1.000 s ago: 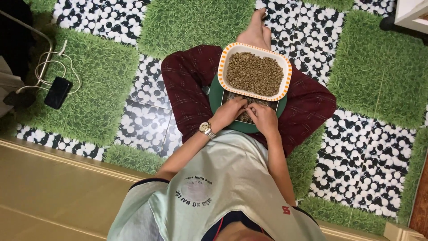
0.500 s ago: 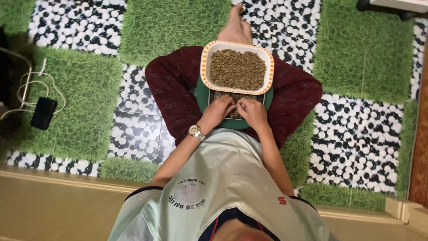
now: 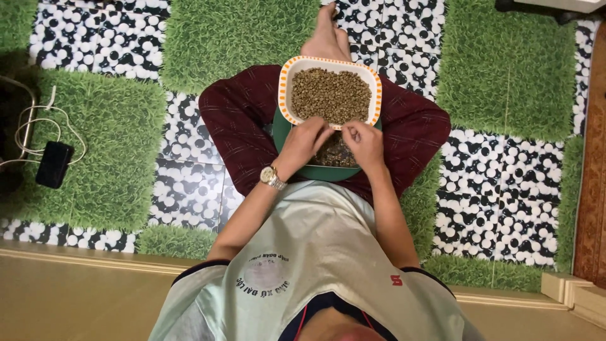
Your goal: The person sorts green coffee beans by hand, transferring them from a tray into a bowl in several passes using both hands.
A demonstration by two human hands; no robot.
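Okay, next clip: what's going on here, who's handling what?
A person sits cross-legged on a floor patterned with grass and pebbles, a green tray of small brownish beans in their lap. A white bowl with an orange rim, filled with the same beans, rests on the tray's far side. The left hand and right hand are at the bowl's near edge, fingers pinched together over the tray's beans.

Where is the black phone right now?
In the head view, the black phone lies at far left on a green grass-pattern mat, with white cables looped beside it.
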